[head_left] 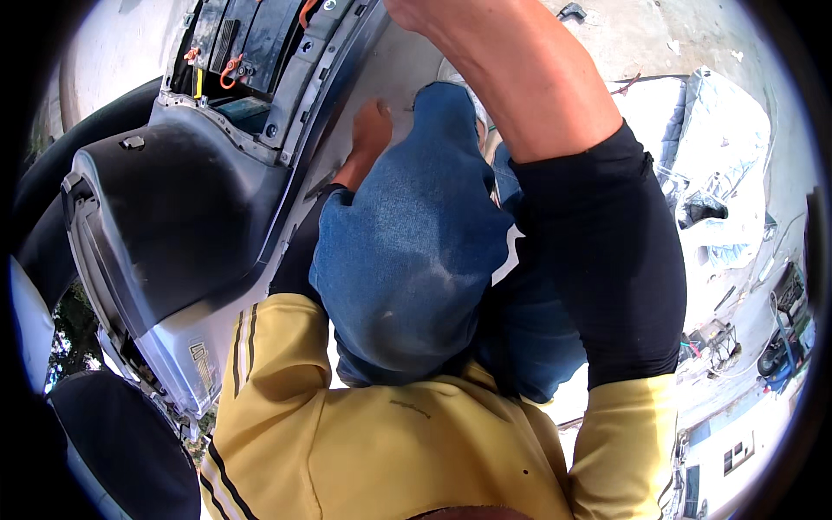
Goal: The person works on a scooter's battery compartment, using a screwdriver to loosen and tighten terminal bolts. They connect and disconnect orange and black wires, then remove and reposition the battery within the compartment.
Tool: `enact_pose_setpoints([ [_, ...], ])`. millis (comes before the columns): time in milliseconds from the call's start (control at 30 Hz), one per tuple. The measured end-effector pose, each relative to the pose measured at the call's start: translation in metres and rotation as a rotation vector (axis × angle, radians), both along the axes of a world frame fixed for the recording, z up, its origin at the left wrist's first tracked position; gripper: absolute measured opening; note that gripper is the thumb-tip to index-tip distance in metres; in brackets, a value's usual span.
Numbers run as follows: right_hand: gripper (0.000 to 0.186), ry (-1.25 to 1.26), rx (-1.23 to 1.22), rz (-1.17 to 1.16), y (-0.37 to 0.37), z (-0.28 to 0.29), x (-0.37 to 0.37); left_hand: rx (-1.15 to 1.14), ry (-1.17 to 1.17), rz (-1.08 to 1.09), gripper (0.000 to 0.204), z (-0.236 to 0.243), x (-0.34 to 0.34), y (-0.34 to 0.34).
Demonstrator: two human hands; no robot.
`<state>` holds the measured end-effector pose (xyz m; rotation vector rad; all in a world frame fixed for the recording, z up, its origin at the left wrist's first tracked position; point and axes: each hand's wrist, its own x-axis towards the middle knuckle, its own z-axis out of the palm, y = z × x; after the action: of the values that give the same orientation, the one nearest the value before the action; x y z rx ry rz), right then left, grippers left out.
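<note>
My left hand (pixel 371 128) is low beside the metal edge of an opened vehicle body (pixel 286 130). Its fingers are turned away from view, and nothing I can name shows in it. A thin grey pointed piece (pixel 321 184) shows near the left wrist. My right forearm reaches up and across to the top edge, where only the base of my right hand (pixel 406 12) shows. Its fingers lie outside the picture, so what it holds or touches is hidden. My raised knee in blue jeans (pixel 403 243) stands between the two arms.
Left, the vehicle has a dark rounded panel (pixel 173 208) and an open compartment with orange cable ends (pixel 230 71). A crumpled silvery-white sheet (pixel 719 165) lies on the pale ground at right. Tools and cables (pixel 715 347) are scattered farther right. Small debris (pixel 571 12) lies at the top.
</note>
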<state>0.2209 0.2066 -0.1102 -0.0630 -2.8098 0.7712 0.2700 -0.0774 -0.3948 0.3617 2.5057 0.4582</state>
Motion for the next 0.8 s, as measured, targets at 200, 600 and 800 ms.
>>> enact_pose_setpoints([
  [200,0.027,0.073,-0.934,-0.413,-0.018,0.007,0.000,0.076,0.305,-0.007,0.036,-0.070,-0.053,0.021],
  [600,0.022,-0.051,-1.393,-0.462,-0.011,0.028,0.017,0.087,0.287,-0.022,0.031,-0.112,-0.055,0.055],
  [800,0.022,-0.012,-1.312,-0.428,-0.007,0.030,0.007,0.532,-0.047,-0.132,0.014,0.042,0.015,0.089],
])
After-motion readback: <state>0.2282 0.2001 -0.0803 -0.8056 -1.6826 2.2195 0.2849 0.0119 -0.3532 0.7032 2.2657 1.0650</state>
